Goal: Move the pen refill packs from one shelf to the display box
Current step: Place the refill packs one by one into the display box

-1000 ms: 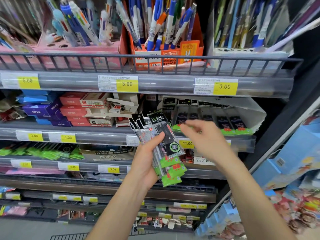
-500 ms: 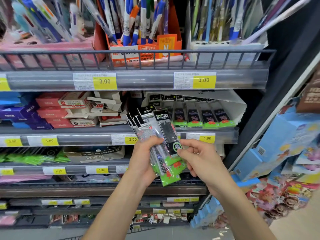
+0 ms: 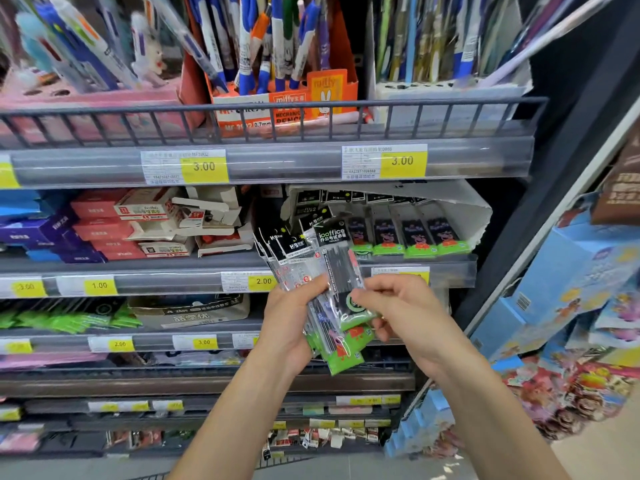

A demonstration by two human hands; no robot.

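Note:
My left hand (image 3: 291,323) grips a fanned bundle of pen refill packs (image 3: 311,251), clear sleeves with black headers and green bottoms. My right hand (image 3: 398,310) pinches the front pack (image 3: 341,268) of that bundle near its lower half. Both hands are in front of the second shelf. Behind them, on that shelf, stands the white display box (image 3: 474,216), torn at its edge, with a row of matching refill packs (image 3: 412,237) standing in it.
Red, white and blue small boxes (image 3: 104,223) fill the shelf's left part. Pen holders (image 3: 280,64) stand on the railed top shelf (image 3: 277,109). Green packs (image 3: 69,320) lie a shelf lower. Blue cartons (image 3: 561,299) crowd the right side.
My right hand drew back from the display box and came down to the bundle, now pinching its front pack. The view shifted right and lower.

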